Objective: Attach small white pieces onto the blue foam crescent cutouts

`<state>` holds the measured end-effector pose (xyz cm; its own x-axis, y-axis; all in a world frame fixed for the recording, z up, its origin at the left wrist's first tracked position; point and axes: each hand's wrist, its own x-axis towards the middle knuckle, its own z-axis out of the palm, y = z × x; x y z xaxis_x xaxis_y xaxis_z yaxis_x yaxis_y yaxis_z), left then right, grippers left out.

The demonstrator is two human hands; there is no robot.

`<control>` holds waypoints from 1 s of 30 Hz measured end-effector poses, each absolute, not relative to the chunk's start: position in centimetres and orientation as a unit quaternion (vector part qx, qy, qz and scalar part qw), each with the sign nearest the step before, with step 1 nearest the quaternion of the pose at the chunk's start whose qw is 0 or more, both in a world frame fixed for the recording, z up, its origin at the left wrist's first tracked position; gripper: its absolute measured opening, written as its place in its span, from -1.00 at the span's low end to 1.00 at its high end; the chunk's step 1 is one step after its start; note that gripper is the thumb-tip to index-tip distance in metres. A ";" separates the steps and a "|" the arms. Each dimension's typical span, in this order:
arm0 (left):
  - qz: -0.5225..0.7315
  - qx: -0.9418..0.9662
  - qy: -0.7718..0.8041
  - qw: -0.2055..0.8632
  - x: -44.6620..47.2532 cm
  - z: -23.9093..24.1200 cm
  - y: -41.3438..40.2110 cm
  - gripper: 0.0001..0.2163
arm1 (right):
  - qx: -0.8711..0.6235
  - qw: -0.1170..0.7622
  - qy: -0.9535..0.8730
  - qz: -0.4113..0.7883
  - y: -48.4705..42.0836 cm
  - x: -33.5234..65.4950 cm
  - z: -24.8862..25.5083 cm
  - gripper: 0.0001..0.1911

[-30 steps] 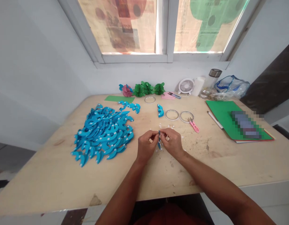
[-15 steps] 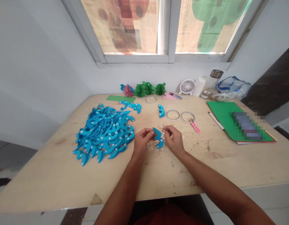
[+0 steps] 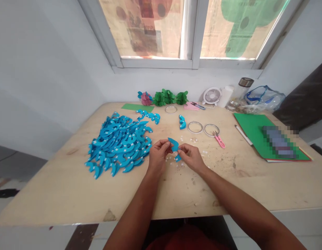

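Between my hands is a scalloped blue paper cutout, held over the table. My left hand is closed on its left edge, thumb and fingers pinching it. My right hand is closed too, its fingertips on the right edge of the same cutout and hiding part of it. Small white bits lie scattered on the tabletop around my fingers. Left of my left hand lies a big pile of similar blue cutouts, many with small white squares. Another blue cutout lies just beyond my hands.
Tape rolls and pink-handled snips lie beyond my right hand. At the right are a white pen and a green sheet with a blurred object on it. Green paper honeycomb shapes and a small fan stand along the wall.
My right hand has moved left and slightly down, from apart from the cutout to its right edge. My left hand still holds the cutout. The whole view has shifted slightly.
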<state>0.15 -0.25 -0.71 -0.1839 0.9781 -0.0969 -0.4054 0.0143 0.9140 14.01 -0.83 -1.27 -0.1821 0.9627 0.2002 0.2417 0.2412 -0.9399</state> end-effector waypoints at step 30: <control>0.599 0.381 0.455 0.537 1.1 -0.4 -0.9 -0.86 | -0.483 0.454 -0.731 0.164 -1.3 14.1 -0.5 -0.88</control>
